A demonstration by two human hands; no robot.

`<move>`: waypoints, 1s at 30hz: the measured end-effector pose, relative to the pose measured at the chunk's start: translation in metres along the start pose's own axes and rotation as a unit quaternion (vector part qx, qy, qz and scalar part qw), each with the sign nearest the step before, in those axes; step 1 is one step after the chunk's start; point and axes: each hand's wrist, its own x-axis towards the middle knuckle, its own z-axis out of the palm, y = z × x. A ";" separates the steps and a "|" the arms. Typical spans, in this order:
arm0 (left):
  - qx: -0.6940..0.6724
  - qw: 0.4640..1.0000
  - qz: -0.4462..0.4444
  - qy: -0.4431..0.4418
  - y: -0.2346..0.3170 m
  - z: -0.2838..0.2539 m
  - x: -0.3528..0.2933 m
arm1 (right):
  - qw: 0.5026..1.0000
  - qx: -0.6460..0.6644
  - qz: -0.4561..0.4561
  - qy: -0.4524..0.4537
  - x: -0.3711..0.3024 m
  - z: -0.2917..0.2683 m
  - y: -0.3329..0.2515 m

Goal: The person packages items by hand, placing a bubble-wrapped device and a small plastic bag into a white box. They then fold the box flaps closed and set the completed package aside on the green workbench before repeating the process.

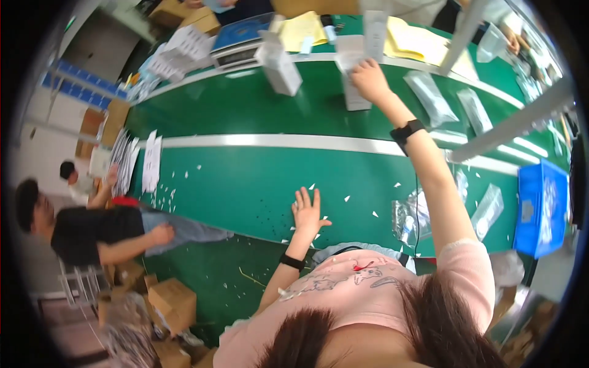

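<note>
My left hand (306,213) lies flat on the near edge of the green bench (245,190), fingers spread among white paper scraps (347,198), holding nothing. Far across, my right hand (368,78) closes its fingers on the top of a tall white box (354,92) standing upright. At full stretch my grip looks thin; I could tip it, or knock the neighbouring white box (280,67) to its left.

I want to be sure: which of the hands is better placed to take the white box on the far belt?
Right. The right hand already touches the white box; the left hand rests flat on the near belt.
</note>
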 end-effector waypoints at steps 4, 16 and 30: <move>0.001 1.000 -0.010 0.001 0.000 -0.005 -0.003 | 0.982 0.106 0.046 0.152 -0.018 -0.043 -0.007; 0.021 1.000 0.005 -0.008 0.005 -0.007 0.000 | 0.886 0.021 0.448 -0.113 -0.152 0.060 0.091; 0.051 0.998 0.022 -0.002 0.004 -0.007 0.005 | 0.885 -0.075 0.438 -0.138 -0.162 0.035 -0.024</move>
